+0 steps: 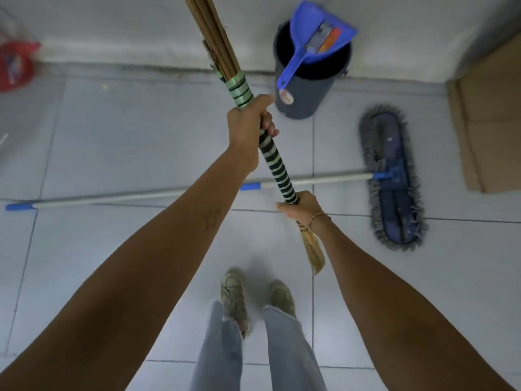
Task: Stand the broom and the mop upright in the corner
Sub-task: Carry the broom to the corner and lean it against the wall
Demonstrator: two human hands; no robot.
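I hold a straw broom [277, 167] with a green-and-black striped handle, lifted off the floor and tilted, its brown bristle stalks rising out of the top of the view. My left hand [249, 125] grips the handle high, just below the green binding. My right hand [303, 208] grips the lower end, where a short straw tuft hangs down. The mop [393, 179] lies flat on the tiled floor behind the broom, its grey fringed head at the right and its long pale pole with blue grips stretching to the left.
A dark bucket [306, 88] holding a blue dustpan [315, 38] stands against the white wall. Flattened cardboard [490, 119] lies at the right by the corner. A red bag [15, 63] sits far left. My feet [253, 300] are below the broom.
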